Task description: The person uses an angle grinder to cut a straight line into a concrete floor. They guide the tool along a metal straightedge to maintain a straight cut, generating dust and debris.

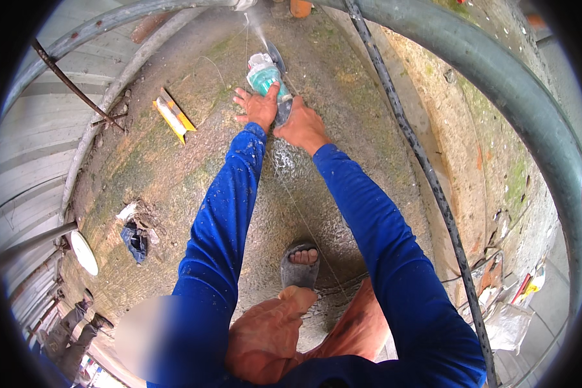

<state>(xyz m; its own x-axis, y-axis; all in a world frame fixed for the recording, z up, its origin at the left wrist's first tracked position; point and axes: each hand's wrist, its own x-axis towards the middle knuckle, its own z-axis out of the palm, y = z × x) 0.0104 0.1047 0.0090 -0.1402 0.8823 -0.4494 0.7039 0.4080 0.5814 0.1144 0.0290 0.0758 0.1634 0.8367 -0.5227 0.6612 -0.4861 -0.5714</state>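
Both of my arms, in blue sleeves, reach forward over wet, mossy ground. They meet at a teal angle grinder (263, 77) with a white-smeared head and a dark rear body. My left hand (258, 108) lies against its left side, thumb over the body and the other fingers spread out to the left. Around the rear part closes my right hand (302, 127). The grinder's thin disc (276, 57) stands at its far right side, edge-on. A pale streak of spray or dust runs beyond the disc toward a whitish pipe fitting (244, 4) at the top edge.
Grey pipes (537, 116) arch across the top and right. A dark speckled pole (410, 136) slants down the right. Left lie a yellow-and-white packet (173, 116), a dark blue plastic scrap (134, 241) and a white disc (84, 252). Another person's legs (74, 336) show at lower left.
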